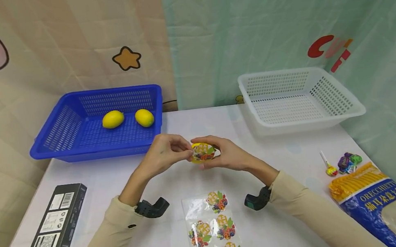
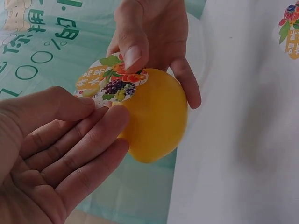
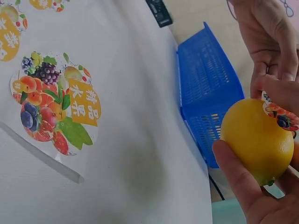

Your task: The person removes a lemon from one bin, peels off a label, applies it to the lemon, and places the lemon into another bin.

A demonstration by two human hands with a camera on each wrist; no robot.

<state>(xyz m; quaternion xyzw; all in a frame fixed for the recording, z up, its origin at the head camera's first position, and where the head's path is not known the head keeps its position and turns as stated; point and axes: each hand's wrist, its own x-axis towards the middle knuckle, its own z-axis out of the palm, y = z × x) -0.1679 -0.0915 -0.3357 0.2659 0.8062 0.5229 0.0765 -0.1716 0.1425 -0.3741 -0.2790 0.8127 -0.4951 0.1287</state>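
Over the middle of the table, my right hand (image 1: 229, 154) holds a yellow lemon (image 2: 161, 119) between fingers and thumb. My left hand (image 1: 164, 154) pinches the edge of a round fruit sticker (image 2: 117, 86) printed with grapes, berries and yellow lettering. In the left wrist view the sticker overlaps the lemon's upper side, and the right thumb presses its other edge. The lemon's green stem end shows in the right wrist view. Below the hands lies a clear sticker sheet (image 1: 193, 210) with several more of these round stickers.
At the back left, a blue basket (image 1: 94, 154) contains two lemons (image 1: 113, 119). A white basket (image 1: 312, 120) stands back right. Along the right lie a lollipop (image 1: 331, 170), wrapped candies (image 1: 347, 163) and an orecchiette bag (image 1: 375, 204). A long black box (image 1: 50, 236) lies left.
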